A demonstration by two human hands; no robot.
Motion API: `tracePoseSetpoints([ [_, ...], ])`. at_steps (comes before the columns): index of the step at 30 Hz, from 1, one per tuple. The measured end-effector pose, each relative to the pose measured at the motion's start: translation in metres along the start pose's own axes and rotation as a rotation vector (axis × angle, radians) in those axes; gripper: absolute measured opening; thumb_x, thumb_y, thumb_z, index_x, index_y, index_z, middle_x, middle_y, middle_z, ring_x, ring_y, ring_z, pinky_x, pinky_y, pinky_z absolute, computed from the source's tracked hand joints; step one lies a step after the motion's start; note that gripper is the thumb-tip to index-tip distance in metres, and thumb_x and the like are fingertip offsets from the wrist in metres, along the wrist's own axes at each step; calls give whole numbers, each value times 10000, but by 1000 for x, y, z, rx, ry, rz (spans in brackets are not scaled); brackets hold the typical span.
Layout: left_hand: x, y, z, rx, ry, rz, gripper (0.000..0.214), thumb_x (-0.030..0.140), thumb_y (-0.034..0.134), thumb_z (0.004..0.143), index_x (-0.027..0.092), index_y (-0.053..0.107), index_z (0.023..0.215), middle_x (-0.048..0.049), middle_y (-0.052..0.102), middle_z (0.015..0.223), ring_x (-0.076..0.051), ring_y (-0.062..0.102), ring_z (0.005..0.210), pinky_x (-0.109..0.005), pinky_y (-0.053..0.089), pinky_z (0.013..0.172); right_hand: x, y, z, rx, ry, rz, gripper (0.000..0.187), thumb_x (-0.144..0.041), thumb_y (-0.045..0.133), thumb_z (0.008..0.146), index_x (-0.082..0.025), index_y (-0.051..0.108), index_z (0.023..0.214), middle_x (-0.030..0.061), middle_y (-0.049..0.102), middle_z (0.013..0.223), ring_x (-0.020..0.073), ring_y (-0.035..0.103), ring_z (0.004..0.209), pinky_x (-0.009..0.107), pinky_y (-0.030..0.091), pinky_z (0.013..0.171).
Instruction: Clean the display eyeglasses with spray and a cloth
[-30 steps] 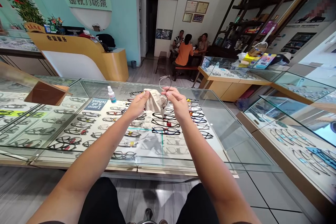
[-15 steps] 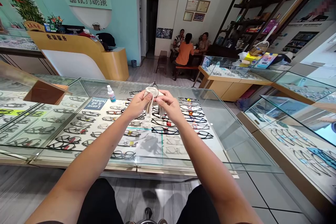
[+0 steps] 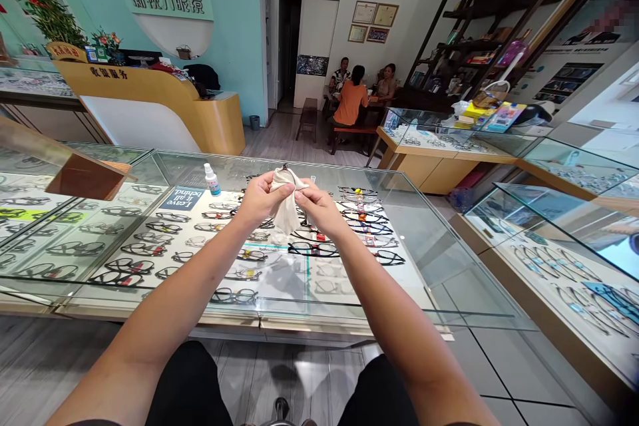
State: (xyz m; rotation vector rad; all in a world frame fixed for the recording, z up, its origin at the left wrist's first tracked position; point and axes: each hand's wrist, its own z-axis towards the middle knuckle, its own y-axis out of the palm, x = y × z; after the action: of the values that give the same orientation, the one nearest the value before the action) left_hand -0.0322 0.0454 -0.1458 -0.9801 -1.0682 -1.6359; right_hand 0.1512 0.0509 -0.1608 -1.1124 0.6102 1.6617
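Observation:
Above the glass display case (image 3: pixel 279 321), my two hands are close together around a pale cloth and a pair of eyeglasses. My left hand (image 3: pixel 260 200) is closed, pinching the cream cloth (image 3: pixel 286 216) between thumb and fingers; the cloth drapes down between the hands. A small dark part of the eyeglasses (image 3: pixel 285 166) pokes out over the top of the cloth, while most of the frame is hidden. My right hand (image 3: pixel 320 209) is also closed, its thumb and fingers pinching the eyeglasses at the cloth's right edge.
A white spray bottle (image 3: pixel 212 180) stands on the case beside a blue sign (image 3: pixel 182 198). Rows of eyeglass frames (image 3: pixel 313 249) lie under the glass. A brown wooden piece (image 3: pixel 87 174) sits at left. Several people sit at the back, one in an orange top (image 3: pixel 351 106).
The cloth has been shifted and now hangs lower and wider between my hands. Less of the eyeglasses shows above it. Both hands stay in nearly the same place.

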Motion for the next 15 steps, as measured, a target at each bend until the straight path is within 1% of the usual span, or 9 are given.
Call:
tracePoseSetpoints([
  [5, -2, 2, 0, 77, 60, 40, 617, 674, 995, 673, 150, 749, 884, -23, 731, 774, -149, 632, 656, -278, 519, 650, 3, 5, 2, -42, 17, 18, 603, -821, 785, 856, -227, 787, 757, 48, 690, 971, 231, 608, 999, 373, 486, 987],
  [7, -4, 1, 1, 104, 84, 55, 654, 743, 961, 692, 152, 736, 859, -17, 707, 747, -138, 605, 638, -272, 504, 633, 4, 8, 2, -31, 11, 36, 575, -793, 806, 855, -227, 798, 758, 45, 701, 960, 230, 608, 992, 366, 478, 976],
  [9, -6, -2, 4, 104, 91, 60, 695, 813, 913, 715, 159, 714, 843, -12, 678, 712, -137, 587, 622, -267, 486, 606, 5, 10, 2, -4, 9, 62, 555, -773, 813, 860, -227, 806, 760, 42, 707, 965, 220, 607, 982, 356, 470, 968],
  [11, -7, -8, 7, 59, 69, 77, 712, 848, 880, 735, 168, 690, 830, -9, 653, 681, -135, 571, 596, -263, 471, 576, 6, 9, 2, 32, 29, 105, 552, -772, 826, 844, -226, 808, 764, 33, 702, 970, 205, 602, 961, 339, 467, 939],
  [13, -5, -16, 10, -23, 24, 100, 709, 843, 880, 742, 171, 684, 850, -10, 653, 679, -132, 558, 569, -262, 462, 549, 7, 7, 2, 64, 79, 163, 551, -770, 856, 807, -223, 806, 769, 17, 686, 928, 181, 583, 892, 319, 462, 880],
  [15, -2, -23, 10, -119, -28, 111, 691, 809, 898, 752, 170, 697, 920, -20, 676, 707, -140, 572, 570, -263, 461, 539, 8, 4, 2, 72, 138, 214, 550, -763, 879, 777, -218, 803, 774, 2, 676, 853, 158, 551, 805, 305, 448, 817],
])
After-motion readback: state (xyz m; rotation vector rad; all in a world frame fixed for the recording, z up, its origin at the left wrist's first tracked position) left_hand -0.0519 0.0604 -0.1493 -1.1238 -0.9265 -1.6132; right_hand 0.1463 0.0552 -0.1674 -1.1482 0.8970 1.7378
